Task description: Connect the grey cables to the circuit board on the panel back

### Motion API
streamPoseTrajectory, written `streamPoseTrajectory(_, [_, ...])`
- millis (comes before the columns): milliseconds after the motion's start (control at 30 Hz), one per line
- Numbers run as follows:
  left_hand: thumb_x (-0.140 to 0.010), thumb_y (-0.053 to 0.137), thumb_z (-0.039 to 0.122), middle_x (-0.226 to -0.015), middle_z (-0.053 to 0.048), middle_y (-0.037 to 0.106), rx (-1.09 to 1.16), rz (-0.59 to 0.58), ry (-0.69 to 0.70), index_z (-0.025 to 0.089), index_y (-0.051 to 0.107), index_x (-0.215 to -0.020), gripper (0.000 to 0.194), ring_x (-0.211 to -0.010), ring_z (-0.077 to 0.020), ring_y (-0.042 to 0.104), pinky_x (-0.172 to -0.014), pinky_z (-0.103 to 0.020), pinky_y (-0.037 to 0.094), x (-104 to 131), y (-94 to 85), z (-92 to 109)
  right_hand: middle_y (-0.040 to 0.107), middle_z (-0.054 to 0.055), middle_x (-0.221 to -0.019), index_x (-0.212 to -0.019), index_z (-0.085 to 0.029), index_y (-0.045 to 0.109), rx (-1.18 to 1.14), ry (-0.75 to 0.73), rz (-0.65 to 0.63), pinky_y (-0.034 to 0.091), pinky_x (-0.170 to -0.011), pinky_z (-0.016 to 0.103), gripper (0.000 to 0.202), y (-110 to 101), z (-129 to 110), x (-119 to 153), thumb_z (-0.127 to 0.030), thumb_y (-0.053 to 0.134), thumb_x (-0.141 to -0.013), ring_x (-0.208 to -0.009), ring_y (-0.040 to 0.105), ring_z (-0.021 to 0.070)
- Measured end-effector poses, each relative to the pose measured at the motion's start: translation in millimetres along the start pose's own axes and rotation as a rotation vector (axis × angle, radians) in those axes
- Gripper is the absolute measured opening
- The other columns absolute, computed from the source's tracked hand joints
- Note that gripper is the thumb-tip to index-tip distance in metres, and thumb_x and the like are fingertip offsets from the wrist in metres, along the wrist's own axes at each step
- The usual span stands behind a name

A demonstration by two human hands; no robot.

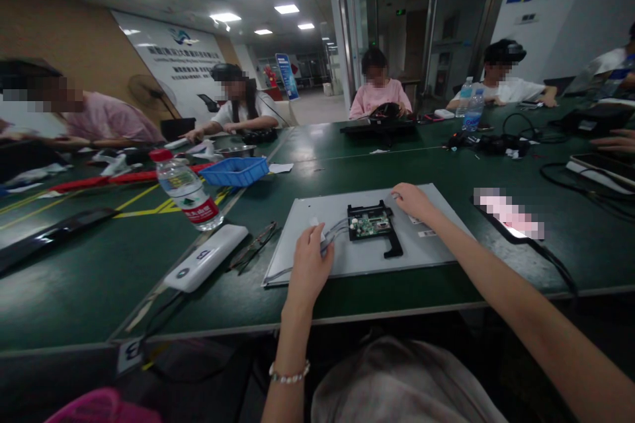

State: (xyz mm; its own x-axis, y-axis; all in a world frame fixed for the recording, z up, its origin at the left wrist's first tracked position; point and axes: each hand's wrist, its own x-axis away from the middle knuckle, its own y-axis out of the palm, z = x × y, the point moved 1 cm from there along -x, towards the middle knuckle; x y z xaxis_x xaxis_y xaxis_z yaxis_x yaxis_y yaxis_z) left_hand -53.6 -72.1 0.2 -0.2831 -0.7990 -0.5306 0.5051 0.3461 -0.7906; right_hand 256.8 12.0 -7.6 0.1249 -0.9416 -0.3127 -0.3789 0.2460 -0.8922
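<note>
A flat grey panel (pixel 317 211) lies on the green table in front of me. On its middle sits a black bracket (pixel 394 241) around a green circuit board (pixel 370 225), with grey cables (pixel 338 228) running out to the left. My left hand (pixel 313 254) is closed on those cables near the panel's left side. At the panel's far right part, my right hand (pixel 414 201) has its fingers bent together by the bracket's upper corner; whatever it pinches is too small to make out.
Left of the panel are glasses (pixel 253 248), a white power bank (pixel 206 258), a water bottle (pixel 188 192) and a blue tray (pixel 235 172). A phone (pixel 508 215) with a cable lies right. Several people sit around the table (pixel 317 152).
</note>
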Motion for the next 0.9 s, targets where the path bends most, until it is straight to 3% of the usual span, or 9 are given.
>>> streamPoseTrajectory(167, [-0.088, 0.048, 0.023, -0.123, -0.014, 0.051, 0.0, -0.005, 0.013, 0.016, 0.047, -0.127, 0.039, -0.119, -0.0263, 0.048, -0.103, -0.046, 0.039, 0, -0.8, 0, 0.062, 0.011, -0.122, -0.115, -0.012, 0.062, -0.038, -0.029, 0.036, 0.036, -0.102, 0.029, 0.037, 5, -4, 0, -0.008, 0.042, -0.085, -0.115, 0.054, 0.0182])
streamPoseTrajectory(333, [-0.088, 0.048, 0.023, -0.124, -0.014, 0.051, 0.004, 0.004, 0.028, 0.017, 0.046, -0.127, 0.039, -0.119, -0.0257, 0.048, -0.103, -0.045, 0.04, 1, -0.3, 1, 0.064, 0.011, -0.12, -0.116, -0.015, 0.062, -0.045, -0.025, -0.014, 0.04, -0.097, 0.031, 0.032, 10, -3, 2, -0.016, 0.045, -0.089, -0.112, 0.056, 0.021])
streamPoseTrajectory(467, [-0.089, 0.047, 0.023, -0.126, -0.014, 0.05, -0.029, -0.024, 0.075, 0.017, 0.045, -0.129, 0.041, -0.12, -0.0263, 0.047, -0.104, -0.045, 0.038, -10, -3.1, 14, 0.062, 0.011, -0.123, -0.118, -0.017, 0.061, -0.039, -0.047, -0.046, 0.041, -0.096, 0.033, 0.032, 11, -5, 3, -0.022, 0.045, -0.091, -0.113, 0.056, 0.0231])
streamPoseTrajectory(667, [-0.088, 0.05, 0.034, -0.139, -0.013, 0.042, 0.003, -0.287, 0.27, 0.018, 0.036, -0.138, 0.055, -0.13, -0.0281, 0.038, -0.108, -0.044, 0.031, -76, -2.3, 34, 0.062, 0.011, -0.124, -0.12, -0.018, 0.06, -0.03, -0.07, -0.087, 0.041, -0.096, 0.034, 0.032, 8, -8, 2, -0.024, 0.044, -0.092, -0.115, 0.055, 0.0238])
streamPoseTrajectory(800, [-0.085, 0.051, 0.047, -0.144, -0.016, 0.038, 0.094, -0.545, 0.37, 0.014, 0.034, -0.14, 0.066, -0.134, -0.0296, 0.034, -0.11, -0.043, 0.027, -120, 20.1, 25, 0.062, 0.011, -0.125, -0.122, -0.018, 0.059, -0.036, -0.094, -0.113, 0.04, -0.097, 0.034, 0.033, 6, -7, 1, -0.024, 0.045, -0.092, -0.115, 0.056, 0.0234])
streamPoseTrajectory(900, [-0.086, 0.047, 0.055, -0.146, -0.015, 0.035, 0.16, -0.632, 0.351, 0.013, 0.032, -0.141, 0.071, -0.135, -0.0289, 0.032, -0.111, -0.041, 0.026, -129, 38.2, 14, 0.061, 0.012, -0.126, -0.123, -0.017, 0.058, -0.043, -0.134, -0.122, 0.039, -0.099, 0.035, 0.035, 4, -2, 0, -0.024, 0.046, -0.091, -0.116, 0.055, 0.0239])
